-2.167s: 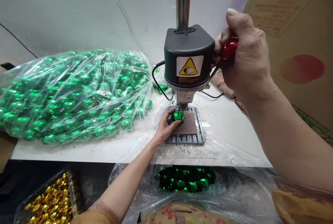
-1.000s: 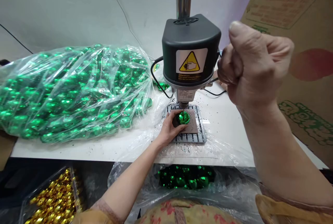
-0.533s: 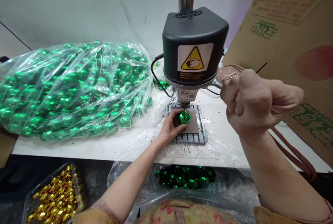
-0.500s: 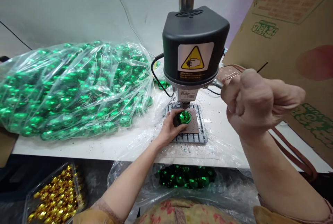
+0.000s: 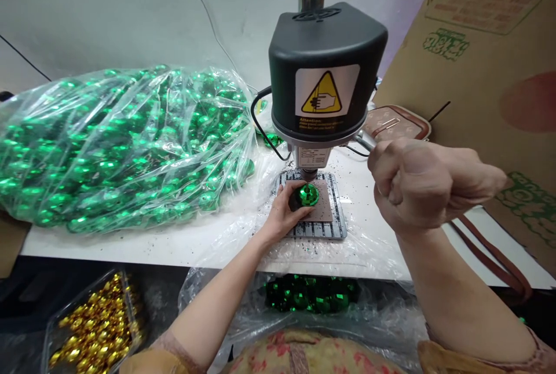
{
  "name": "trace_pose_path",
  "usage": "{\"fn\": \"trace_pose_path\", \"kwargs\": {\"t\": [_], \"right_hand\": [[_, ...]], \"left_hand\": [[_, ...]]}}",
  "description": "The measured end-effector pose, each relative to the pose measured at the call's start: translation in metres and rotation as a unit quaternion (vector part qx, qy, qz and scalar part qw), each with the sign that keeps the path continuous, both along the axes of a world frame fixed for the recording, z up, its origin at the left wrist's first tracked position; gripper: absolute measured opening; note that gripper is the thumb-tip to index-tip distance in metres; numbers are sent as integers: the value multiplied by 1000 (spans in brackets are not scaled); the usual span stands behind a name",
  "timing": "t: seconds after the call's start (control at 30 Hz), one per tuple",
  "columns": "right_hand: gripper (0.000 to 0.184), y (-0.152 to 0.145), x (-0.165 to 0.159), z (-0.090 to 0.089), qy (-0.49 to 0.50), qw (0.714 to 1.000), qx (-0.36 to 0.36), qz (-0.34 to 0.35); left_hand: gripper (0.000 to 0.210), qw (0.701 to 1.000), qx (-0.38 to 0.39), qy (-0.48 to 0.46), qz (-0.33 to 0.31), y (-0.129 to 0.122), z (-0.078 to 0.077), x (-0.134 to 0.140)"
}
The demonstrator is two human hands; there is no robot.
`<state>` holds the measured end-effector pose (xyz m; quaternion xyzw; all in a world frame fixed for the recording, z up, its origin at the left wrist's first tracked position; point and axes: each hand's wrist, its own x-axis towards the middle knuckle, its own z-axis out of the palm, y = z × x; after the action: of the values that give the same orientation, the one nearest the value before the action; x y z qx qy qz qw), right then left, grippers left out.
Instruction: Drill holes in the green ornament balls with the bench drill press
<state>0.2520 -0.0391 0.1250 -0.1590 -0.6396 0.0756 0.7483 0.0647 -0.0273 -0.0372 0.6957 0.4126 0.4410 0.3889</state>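
Note:
My left hand (image 5: 284,210) has its thumb and fingers curved around a shiny green faceted ball (image 5: 308,194). It keeps the ball on a brown pad (image 5: 324,209) atop the slotted metal base (image 5: 339,224) of a small drill press (image 5: 325,81). The chuck (image 5: 308,174) is just above the ball, and where the bit meets it is too small to make out clearly. My right hand (image 5: 428,183) is closed in a fist around the end of the press's feed lever (image 5: 365,141), most of which the fist hides.
A big clear bag of green balls (image 5: 130,148) lies on the white table (image 5: 143,246) at left. A tub of gold balls (image 5: 93,327) and more green balls (image 5: 310,294) in plastic are below the edge. A cardboard box (image 5: 490,90) and brown bag (image 5: 402,122) stand right.
My right hand has moved down with the lever, exposing more of the brown bag behind it. My left hand and the green ball stay in place.

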Motion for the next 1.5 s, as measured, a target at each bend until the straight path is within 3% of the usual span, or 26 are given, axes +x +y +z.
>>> {"fn": "trace_pose_path", "kwargs": {"t": [0.27, 0.6, 0.83, 1.27, 1.37, 1.5], "right_hand": [[51, -7, 1, -8, -23, 1000, -17, -7], [42, 5, 7, -21, -53, 995, 70, 40], [38, 7, 8, -28, -54, 995, 81, 34], [44, 5, 7, -25, -98, 987, 117, 45], [46, 3, 4, -12, -67, 995, 66, 38], [51, 12, -1, 32, 61, 991, -109, 56]], "left_hand": [[50, 1000, 0, 9, -1, 1, -1, -1], [49, 1000, -5, 9, 7, 0, 0, 0], [48, 1000, -3, 16, 7, 0, 0, 0], [49, 1000, -4, -2, 17, 0, -2, 1], [49, 1000, -6, 0, 14, 1, -2, 1], [50, 1000, -11, -5, 19, 2, -3, 1]]}}
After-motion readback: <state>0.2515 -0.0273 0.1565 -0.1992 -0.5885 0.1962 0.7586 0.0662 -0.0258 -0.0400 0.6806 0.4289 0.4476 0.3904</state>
